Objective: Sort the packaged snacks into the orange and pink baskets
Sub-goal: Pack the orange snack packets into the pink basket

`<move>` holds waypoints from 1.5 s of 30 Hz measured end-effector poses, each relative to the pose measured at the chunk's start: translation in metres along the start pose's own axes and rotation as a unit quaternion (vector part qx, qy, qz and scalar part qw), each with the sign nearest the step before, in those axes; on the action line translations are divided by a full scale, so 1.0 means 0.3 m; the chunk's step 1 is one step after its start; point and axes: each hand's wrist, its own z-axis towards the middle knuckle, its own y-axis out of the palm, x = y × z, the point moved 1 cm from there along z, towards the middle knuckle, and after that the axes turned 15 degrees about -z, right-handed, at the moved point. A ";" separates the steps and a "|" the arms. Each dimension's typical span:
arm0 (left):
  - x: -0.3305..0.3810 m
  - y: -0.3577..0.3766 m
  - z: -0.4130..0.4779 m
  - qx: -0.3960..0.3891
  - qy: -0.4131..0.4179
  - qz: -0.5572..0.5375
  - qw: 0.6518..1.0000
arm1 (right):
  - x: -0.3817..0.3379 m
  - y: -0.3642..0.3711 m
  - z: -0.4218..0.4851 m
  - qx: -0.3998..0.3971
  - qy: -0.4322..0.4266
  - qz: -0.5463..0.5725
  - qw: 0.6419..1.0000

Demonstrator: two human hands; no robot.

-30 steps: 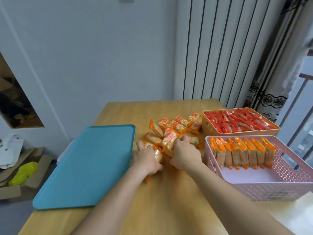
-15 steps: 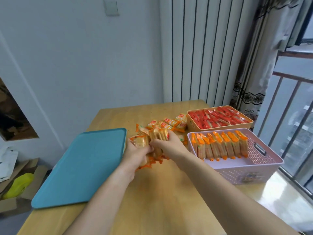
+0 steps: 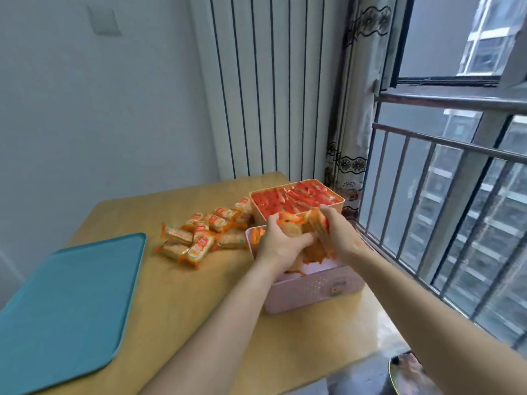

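Observation:
Both hands hold one bunch of orange-wrapped snack packs between them, over the pink basket. My left hand grips the bunch from the left and my right hand from the right. The hands hide most of what lies inside the pink basket; a few orange packs show at its far left corner. Behind it stands the orange basket, filled with red packs. A loose pile of orange packs lies on the wooden table to the left of the baskets.
A teal tray lies flat at the table's left. The table's right edge runs along a window with a metal railing. A curtain and a white ribbed panel stand behind the baskets.
Both hands gathered a bunch of orange packs from the pile, lifted it and carried it right, over the pink basket. The view swung right toward the window.

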 end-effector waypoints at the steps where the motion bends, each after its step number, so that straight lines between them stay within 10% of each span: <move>1: -0.003 0.007 -0.010 -0.012 -0.007 0.026 1.000 | 0.021 -0.010 0.004 0.022 -0.017 -0.062 0.998; 7: 0.042 -0.097 -0.025 0.090 0.123 0.023 0.988 | 0.018 -0.064 0.014 0.156 -0.109 -0.148 0.970; 20: -0.098 -0.207 -0.011 0.102 0.163 -0.017 0.981 | -0.027 0.130 0.009 -0.101 -0.123 -0.276 0.948; 34: 0.000 -0.239 -0.029 0.048 0.151 0.051 0.986 | -0.077 0.084 0.015 -0.073 -0.136 -0.161 0.975; 45: 0.009 -0.265 -0.019 -0.019 0.161 0.244 0.956 | -0.010 0.141 0.043 -0.142 -0.159 -0.499 0.840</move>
